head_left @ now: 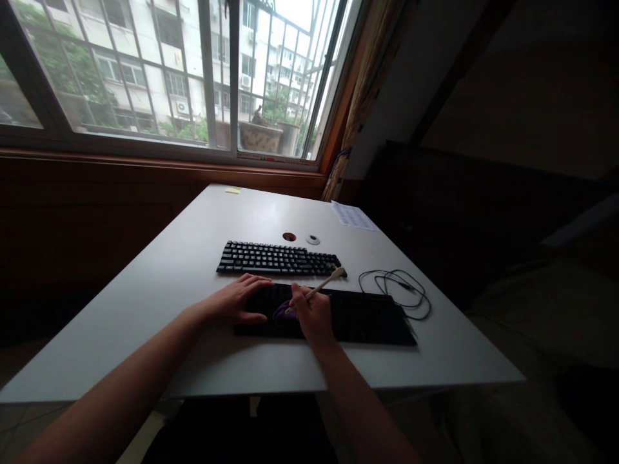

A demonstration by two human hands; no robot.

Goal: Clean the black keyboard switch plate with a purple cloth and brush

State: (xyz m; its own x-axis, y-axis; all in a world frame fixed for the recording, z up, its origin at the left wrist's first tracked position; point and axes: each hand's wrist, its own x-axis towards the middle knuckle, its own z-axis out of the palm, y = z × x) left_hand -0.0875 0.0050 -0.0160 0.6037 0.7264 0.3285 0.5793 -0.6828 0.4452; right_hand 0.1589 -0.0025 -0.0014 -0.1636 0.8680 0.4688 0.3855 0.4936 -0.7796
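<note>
A long flat black panel [370, 317], about the size of a keyboard, lies near the front of the white desk. My left hand [238, 299] rests on its left end, fingers and thumb apart, gripping nothing. My right hand [314, 316] is closed around a slim pale stick with a wider upper end, which looks like a toothbrush [333, 276]. Its lower end points down at a crumpled purple cloth [280, 312] on the panel, between my hands. Just behind the panel sits a black keyboard [275, 258] with its keys up. Fine detail on the dark panel does not show.
A looped black cable [403, 287] lies to the panel's right. Further back on the white desk [184, 258] are a cable hole [289, 237], a round white cover [313, 240], printed paper [354, 216] and a yellow note [233, 190]. A barred window stands beyond.
</note>
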